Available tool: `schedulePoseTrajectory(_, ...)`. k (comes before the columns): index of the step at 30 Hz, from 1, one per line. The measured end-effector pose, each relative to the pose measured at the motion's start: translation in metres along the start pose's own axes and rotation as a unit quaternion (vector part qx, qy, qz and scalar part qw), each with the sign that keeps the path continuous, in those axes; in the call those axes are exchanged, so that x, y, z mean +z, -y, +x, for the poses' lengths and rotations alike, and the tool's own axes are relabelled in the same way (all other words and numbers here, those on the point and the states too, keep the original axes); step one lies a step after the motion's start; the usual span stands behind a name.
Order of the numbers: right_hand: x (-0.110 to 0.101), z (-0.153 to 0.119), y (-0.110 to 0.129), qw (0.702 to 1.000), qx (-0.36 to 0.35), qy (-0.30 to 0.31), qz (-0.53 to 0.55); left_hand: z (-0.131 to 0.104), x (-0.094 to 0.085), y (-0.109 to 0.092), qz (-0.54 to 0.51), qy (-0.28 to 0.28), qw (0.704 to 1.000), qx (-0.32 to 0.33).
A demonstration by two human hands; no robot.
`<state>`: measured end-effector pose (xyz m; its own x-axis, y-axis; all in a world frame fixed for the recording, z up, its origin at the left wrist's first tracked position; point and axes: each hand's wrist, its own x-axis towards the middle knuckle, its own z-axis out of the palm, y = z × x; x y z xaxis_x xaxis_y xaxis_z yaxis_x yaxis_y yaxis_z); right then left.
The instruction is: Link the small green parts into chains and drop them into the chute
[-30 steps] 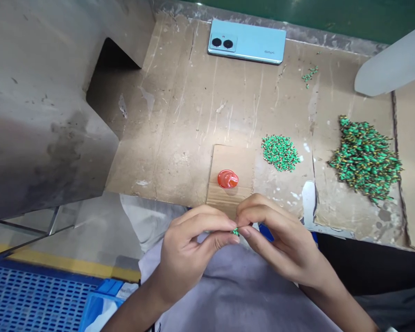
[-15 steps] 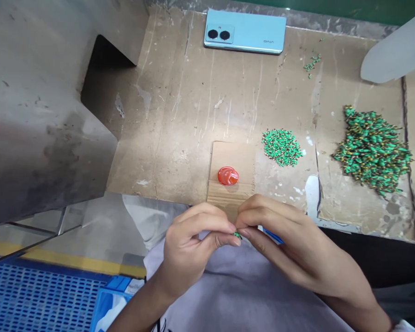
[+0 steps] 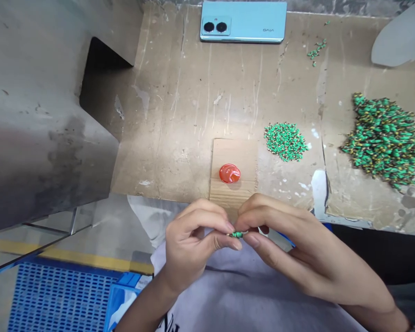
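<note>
My left hand (image 3: pixel 193 244) pinches a small green figure-like piece (image 3: pixel 237 234) between thumb and forefinger. It lies roughly level, with a dark or pale thin tip at either end. Thumb and fingertips of my right hand (image 3: pixel 290 240) close about its right end, so that end is partly hidden. Beyond the hands, a small round red dish (image 3: pixel 229 173) with a glossy inside sits on a cardboard piece (image 3: pixel 237 150). A flat heap of tiny green pieces (image 3: pixel 286 141) lies right of the cardboard. Farther right is a taller heap of larger green, yellow and black pieces (image 3: pixel 389 140).
A light blue phone (image 3: pixel 244 20) lies at the back of the cardboard-covered table (image 3: pixel 180 152). Several loose green bits (image 3: pixel 317 49) lie near a whitish rounded object (image 3: pixel 399 39). A metal housing (image 3: pixel 51 115) stands on the left; blue crates (image 3: pixel 65 295) sit below.
The view has shifted slightly. My right fingertips have drawn a little away from my left ones, and more of the green piece shows between them.
</note>
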<state>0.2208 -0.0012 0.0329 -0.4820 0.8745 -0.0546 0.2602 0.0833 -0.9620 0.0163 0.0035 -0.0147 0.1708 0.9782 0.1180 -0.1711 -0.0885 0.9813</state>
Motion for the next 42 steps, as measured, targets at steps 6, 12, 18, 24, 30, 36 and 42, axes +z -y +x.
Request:
schedulePoseTrajectory(6, 0.003, -0.002, 0.0, 1.0, -0.007, -0.012, 0.006, -0.006, 0.0, 0.007, -0.046, -0.006, 0.999, -0.007)
schedulePoseTrajectory(12, 0.017, -0.005, -0.006, 0.989, 0.033, -0.049, 0.139, -0.007, 0.0, 0.011, -0.087, -0.014, 0.996, -0.007)
schedulePoseTrajectory(18, 0.02, -0.005, -0.007, 0.988, 0.015, -0.077, 0.134, -0.004, -0.001, 0.008, -0.079, -0.009, 0.996, 0.028)
schedulePoseTrajectory(24, 0.017, -0.006, -0.007, 0.992, -0.008, -0.065, 0.108, -0.002, -0.005, 0.008, -0.03, 0.015, 0.998, 0.058)
schedulePoseTrajectory(30, 0.018, -0.003, -0.007, 0.993, -0.02, -0.065, 0.1, -0.004, -0.007, 0.009, -0.021, 0.014, 0.998, 0.054)
schedulePoseTrajectory(36, 0.015, -0.002, -0.008, 0.994, -0.029, -0.045, 0.094, -0.006, -0.005, 0.008, 0.018, 0.019, 0.997, 0.072)
schedulePoseTrajectory(42, 0.017, -0.002, -0.012, 0.994, -0.056, -0.024, 0.085, -0.009, -0.003, 0.007, 0.03, 0.039, 0.994, 0.096)
